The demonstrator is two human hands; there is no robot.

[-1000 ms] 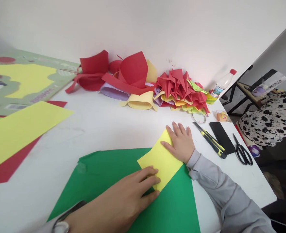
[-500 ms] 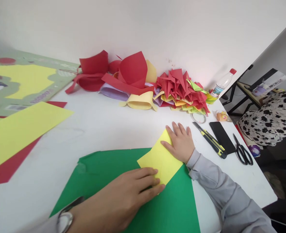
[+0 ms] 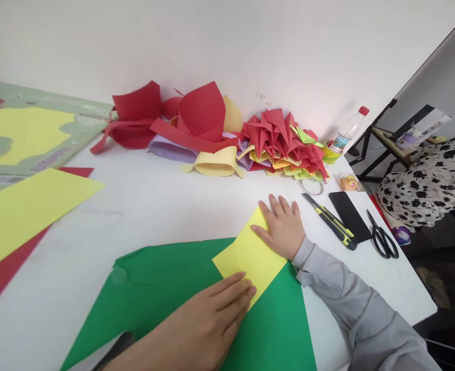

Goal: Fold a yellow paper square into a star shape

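Note:
A folded sheet of yellow paper (image 3: 250, 252) lies slantwise over the top edge of a green sheet (image 3: 165, 278). My left hand (image 3: 215, 319) rests on its lower left part, the fingers stretched out and laid close together on the paper. On the upper right part my right hand (image 3: 283, 229) lies flat, with fingers spread and the thumb pointing left. Both hands press from above, and neither grips the sheet. The paper's lower left edge is partly hidden under my left fingers.
Right of my right hand lie a utility knife (image 3: 331, 221), a black flat case (image 3: 350, 216) and scissors (image 3: 382, 234). Folded red paper pieces (image 3: 277, 134), paper hats (image 3: 202, 113) and a bottle (image 3: 347, 129) line the wall. Yellow sheets (image 3: 37, 206) lie left. A person's patterned garment (image 3: 428, 180) shows at right.
My left fingers have drawn together and flattened on the yellow paper. My right hand stays spread in its place. The whole view has shifted slightly.

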